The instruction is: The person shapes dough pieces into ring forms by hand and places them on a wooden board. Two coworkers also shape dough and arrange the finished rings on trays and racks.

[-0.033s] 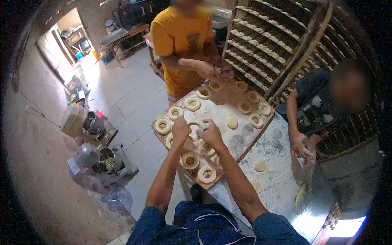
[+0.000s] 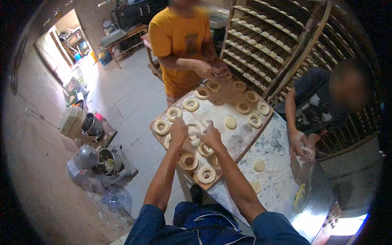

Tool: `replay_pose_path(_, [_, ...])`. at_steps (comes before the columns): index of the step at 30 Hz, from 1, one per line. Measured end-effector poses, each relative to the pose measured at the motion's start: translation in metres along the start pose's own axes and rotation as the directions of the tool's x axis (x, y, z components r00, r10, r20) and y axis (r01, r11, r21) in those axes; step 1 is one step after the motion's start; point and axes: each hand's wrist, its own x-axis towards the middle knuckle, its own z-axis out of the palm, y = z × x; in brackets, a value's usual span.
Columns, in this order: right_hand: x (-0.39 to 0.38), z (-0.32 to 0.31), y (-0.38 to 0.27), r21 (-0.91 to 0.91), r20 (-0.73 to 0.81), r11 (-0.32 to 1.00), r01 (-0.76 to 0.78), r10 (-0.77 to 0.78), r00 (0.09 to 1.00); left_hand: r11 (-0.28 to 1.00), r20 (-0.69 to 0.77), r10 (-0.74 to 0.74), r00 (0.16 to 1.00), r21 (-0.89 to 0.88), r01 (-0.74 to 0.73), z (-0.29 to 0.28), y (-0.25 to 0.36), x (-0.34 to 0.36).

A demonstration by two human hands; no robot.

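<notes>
On the floured wooden board (image 2: pixel 216 110), a pale dough ring (image 2: pixel 193 130) is stretched between my two hands and is somewhat blurred. My left hand (image 2: pixel 179 130) is closed on the ring's left side. Its right side is in the curled fingers of my right hand (image 2: pixel 211 134); the fingertips are partly hidden. Several shaped rings lie around my hands, among them one (image 2: pixel 190 105) just beyond them, one (image 2: pixel 188 161) below my left hand and one (image 2: pixel 206 174) at the near corner. A flat dough disc (image 2: pixel 230 123) lies to the right.
Across the board stands a person in a yellow shirt (image 2: pixel 179 41), hands together. At right, another person's hands (image 2: pixel 304 147) work dough over a floured metal table (image 2: pixel 269 179). Racks (image 2: pixel 261 36) of dough pieces stand behind. A mixer (image 2: pixel 87 157) is at left.
The dough ring between my hands blurs, and my hands shift very slightly. The whole view moves a little. Nothing else differs clearly.
</notes>
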Motion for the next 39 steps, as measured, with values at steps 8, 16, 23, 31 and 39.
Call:
replay_pose_path(8, [-0.167, -0.094, 0.103, 0.023, -0.143, 0.979, -0.202, 0.203, 0.969, 0.981, 0.151, 0.191, 0.97, -0.073, -0.182, 0.009, -0.03, 0.01])
replay_pose_path(16, [-0.286, -0.176, 0.184, -0.236, -0.251, 0.84, -0.488, 0.433, 0.866, 0.949, -0.027, 0.316, 0.948, 0.019, -0.315, 0.03, 0.035, -0.042])
replay_pose_path(23, [-0.283, -0.168, 0.173, -0.033, -0.295, 0.923, -0.382, 0.357, 0.887, 0.881, 0.471, 0.402, 0.785, -0.432, -0.192, 0.092, 0.139, -0.229])
replay_pose_path(31, [-0.331, -0.213, 0.171, 0.596, -0.344, 0.78, -0.194, 0.465, 0.815, 0.658, 0.733, 0.273, 0.623, -0.615, 0.435, 0.125, 0.215, -0.321])
replay_pose_path(39, [-0.38, -0.251, 0.175, 0.491, -0.411, 0.863, -0.117, 0.348, 0.843, 0.734, 0.762, 0.264, 0.592, -0.557, 0.389, 0.141, 0.25, -0.375])
